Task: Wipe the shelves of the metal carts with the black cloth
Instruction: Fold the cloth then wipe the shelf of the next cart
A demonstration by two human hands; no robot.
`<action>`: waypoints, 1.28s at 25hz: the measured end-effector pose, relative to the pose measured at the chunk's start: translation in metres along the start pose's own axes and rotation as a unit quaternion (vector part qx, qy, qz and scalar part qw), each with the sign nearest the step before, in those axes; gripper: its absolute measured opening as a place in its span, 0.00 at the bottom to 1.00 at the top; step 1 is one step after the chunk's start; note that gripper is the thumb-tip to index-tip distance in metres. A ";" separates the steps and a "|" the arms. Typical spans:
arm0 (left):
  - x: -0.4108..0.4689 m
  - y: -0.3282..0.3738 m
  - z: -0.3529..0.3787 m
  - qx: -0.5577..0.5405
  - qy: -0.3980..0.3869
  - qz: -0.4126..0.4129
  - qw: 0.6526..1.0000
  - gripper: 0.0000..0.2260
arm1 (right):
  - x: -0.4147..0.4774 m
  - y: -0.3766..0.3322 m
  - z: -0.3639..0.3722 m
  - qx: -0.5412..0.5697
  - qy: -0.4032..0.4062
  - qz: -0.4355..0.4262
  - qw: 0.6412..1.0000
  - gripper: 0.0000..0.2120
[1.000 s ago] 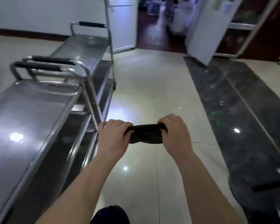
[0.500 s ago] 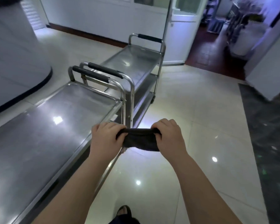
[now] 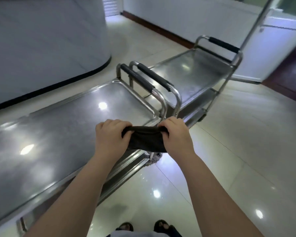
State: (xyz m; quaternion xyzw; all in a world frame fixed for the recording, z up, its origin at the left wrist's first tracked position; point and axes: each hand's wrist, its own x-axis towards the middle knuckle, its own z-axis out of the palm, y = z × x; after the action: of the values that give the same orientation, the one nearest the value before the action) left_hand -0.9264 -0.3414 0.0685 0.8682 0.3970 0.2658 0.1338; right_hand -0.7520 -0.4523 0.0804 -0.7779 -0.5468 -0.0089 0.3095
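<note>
I hold a black cloth (image 3: pixel 146 141) stretched between both hands in front of me. My left hand (image 3: pixel 109 135) grips its left end and my right hand (image 3: pixel 176 134) grips its right end, fingers curled over the top edge. The cloth hangs over the right corner of the near metal cart (image 3: pixel 58 134), whose shiny top shelf fills the left of the view. A second metal cart (image 3: pixel 195 74) stands behind it, end to end, both with black-padded handles. Lower shelves show under each cart's right side.
A curved white counter (image 3: pixel 41 40) with a black base runs along the left. Glossy tiled floor (image 3: pixel 229 151) spreads to the right. A white door (image 3: pixel 272 48) stands behind the far cart. My feet (image 3: pixel 143 228) show at the bottom edge.
My view has swung left and closer, so the near cart's top shelf now lies under my hands. Both hands keep the same grip on the cloth.
</note>
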 end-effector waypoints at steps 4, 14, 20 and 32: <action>-0.036 -0.002 0.012 0.057 0.018 -0.110 0.992 0.05 | 0.019 0.025 0.028 0.055 -0.104 -0.086 0.989 0.09; -0.167 -0.014 0.062 0.092 0.001 -0.371 0.924 0.05 | -0.040 0.039 0.136 0.125 -0.329 -0.165 0.921 0.11; -0.195 -0.052 0.098 0.053 0.017 -0.434 0.899 0.07 | -0.068 0.043 0.197 0.110 -0.376 -0.167 0.905 0.10; -0.223 -0.253 0.285 -0.064 0.052 -0.360 0.929 0.08 | -0.114 0.125 0.440 0.073 -0.187 -0.244 0.949 0.17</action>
State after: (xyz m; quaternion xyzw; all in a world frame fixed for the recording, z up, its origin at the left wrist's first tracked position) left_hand -1.0420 -0.3528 -0.3573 0.6420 0.6710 0.2693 0.2552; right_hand -0.8335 -0.3589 -0.3743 -0.5834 -0.7673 0.1010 0.2464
